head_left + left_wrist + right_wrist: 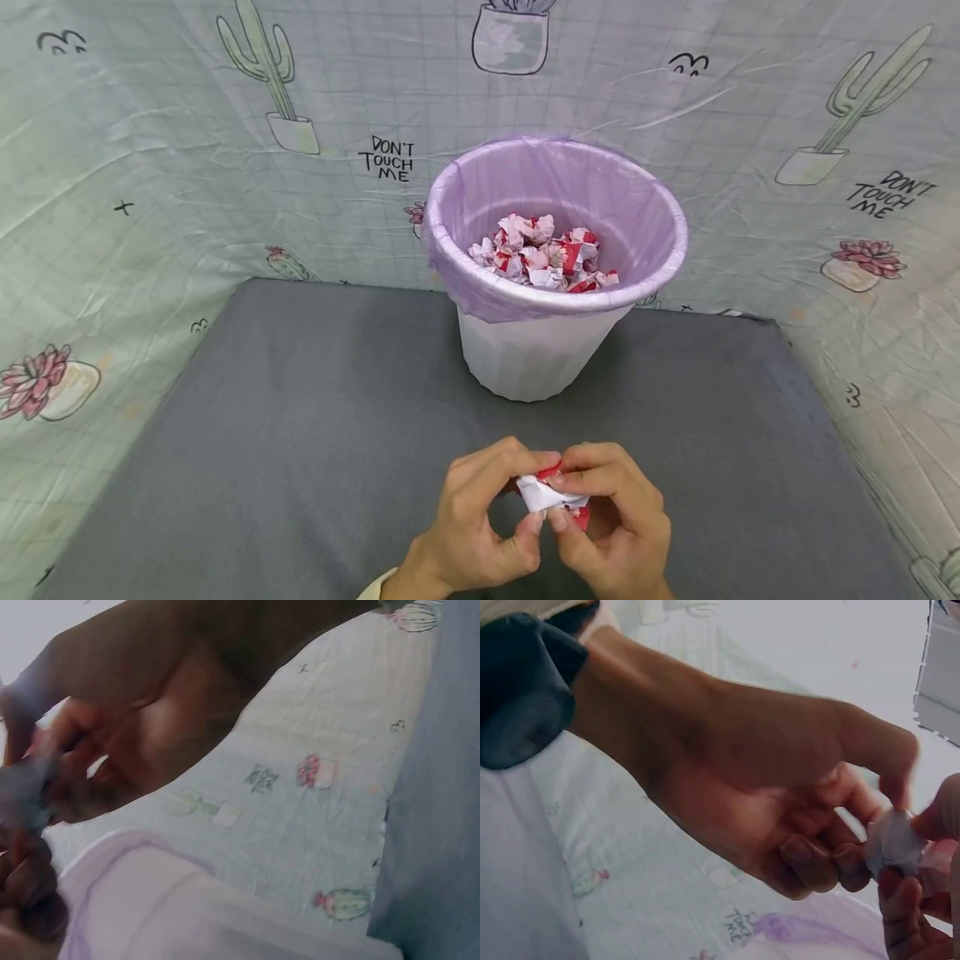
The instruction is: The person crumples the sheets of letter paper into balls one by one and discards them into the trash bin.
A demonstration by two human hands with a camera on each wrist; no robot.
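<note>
A small crumpled piece of red and white paper (551, 495) is held between both hands, low in the head view. My left hand (480, 517) pinches its left side between thumb and fingers. From the other side my right hand (618, 517) grips it with thumb and curled fingers. In the right wrist view the crumpled paper (896, 844) shows pale between the fingertips of both hands. The left wrist view is dark and blurred there, so the paper's shape is hard to make out.
A white bin (536, 358) with a purple liner (622, 179) stands beyond the hands, against the back sheet. Inside it lie several crumpled red and white papers (543, 254). Grey cloth (337, 417) covers the surface, and a cactus-print sheet (150, 167) surrounds it.
</note>
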